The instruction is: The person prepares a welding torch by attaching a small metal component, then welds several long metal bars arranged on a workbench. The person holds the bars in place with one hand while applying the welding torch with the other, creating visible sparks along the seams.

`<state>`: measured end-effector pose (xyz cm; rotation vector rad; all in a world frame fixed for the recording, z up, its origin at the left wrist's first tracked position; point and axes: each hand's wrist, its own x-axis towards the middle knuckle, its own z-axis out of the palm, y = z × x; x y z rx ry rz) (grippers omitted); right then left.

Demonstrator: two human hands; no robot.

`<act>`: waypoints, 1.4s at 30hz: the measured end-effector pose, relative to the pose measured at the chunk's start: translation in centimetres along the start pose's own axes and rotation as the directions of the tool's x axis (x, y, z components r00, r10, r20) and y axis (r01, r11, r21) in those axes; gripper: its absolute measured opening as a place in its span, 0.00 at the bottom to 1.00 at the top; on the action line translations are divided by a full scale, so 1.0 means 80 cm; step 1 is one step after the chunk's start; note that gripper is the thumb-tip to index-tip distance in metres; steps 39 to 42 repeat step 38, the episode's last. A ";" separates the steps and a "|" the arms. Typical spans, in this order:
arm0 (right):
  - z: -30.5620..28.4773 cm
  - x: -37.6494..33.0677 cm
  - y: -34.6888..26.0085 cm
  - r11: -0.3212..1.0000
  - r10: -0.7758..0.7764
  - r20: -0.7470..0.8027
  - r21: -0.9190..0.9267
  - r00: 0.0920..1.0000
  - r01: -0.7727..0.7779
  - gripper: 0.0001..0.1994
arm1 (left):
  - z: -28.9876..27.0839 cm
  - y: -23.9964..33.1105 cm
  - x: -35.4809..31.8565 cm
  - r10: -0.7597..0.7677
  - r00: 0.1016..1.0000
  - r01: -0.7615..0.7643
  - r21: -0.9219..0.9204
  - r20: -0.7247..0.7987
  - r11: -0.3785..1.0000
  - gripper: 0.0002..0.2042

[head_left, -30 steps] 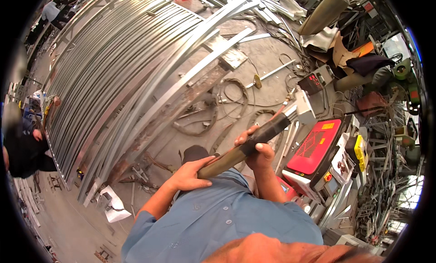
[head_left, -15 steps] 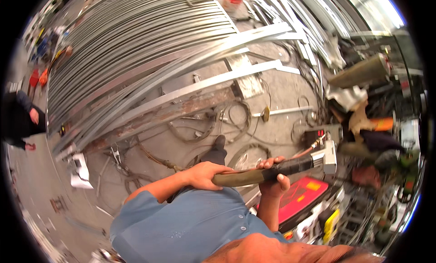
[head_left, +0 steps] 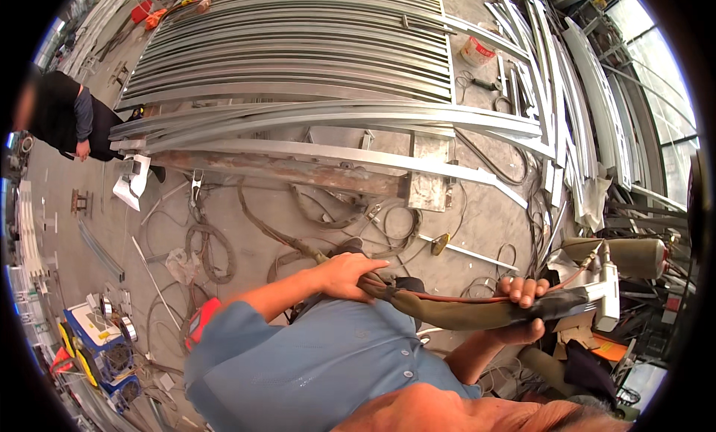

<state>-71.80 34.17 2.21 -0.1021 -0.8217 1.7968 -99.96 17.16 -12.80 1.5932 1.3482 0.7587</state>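
Note:
Across my front runs a thick cable in an olive sleeve (head_left: 447, 314), a thin reddish hose lying along it. At its right end are a black-wrapped grip (head_left: 561, 305) and a white blocky tool head (head_left: 610, 298) with hose fittings on top. My left hand (head_left: 347, 275) is closed around the cable's left part, one finger stretched out above it. My right hand (head_left: 523, 292) wraps the cable near the black grip, fingertips over the top and thumb below. The tool head points away to the right and touches nothing I can make out.
Ahead lies a large panel of parallel metal tubes (head_left: 298, 48), with long metal profiles (head_left: 335, 117) and a rusty beam (head_left: 283, 171) in front. Looped cables (head_left: 212, 257) cover floor near my feet. A person in dark clothes (head_left: 83, 126) stands far left. A cylinder (head_left: 623, 258) lies right.
My view has turned to the right. Both hands still hold the cable, and the tool head now sits farther right and lower in view. The red case at lower right has left view.

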 end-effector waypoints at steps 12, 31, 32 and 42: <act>-0.207 0.120 -0.279 0.985 -0.121 0.309 0.153 0.943 0.076 0.26 | 0.215 0.005 0.166 0.020 0.741 0.285 0.341 -0.671 0.896 0.36; -0.494 0.265 -0.558 0.958 -0.180 0.106 0.244 0.978 0.150 0.27 | 0.400 0.036 0.510 -0.389 0.909 0.400 0.047 -0.149 0.915 0.15; -0.505 0.283 -0.560 0.958 -0.182 0.096 0.244 0.979 0.154 0.26 | 0.403 0.032 0.533 -0.386 0.911 0.396 0.046 -0.143 0.917 0.15; -0.616 0.428 -0.579 0.977 -0.160 0.125 0.161 0.979 0.139 0.27 | 0.392 0.036 0.704 -0.486 0.868 0.492 0.046 -0.104 0.869 0.15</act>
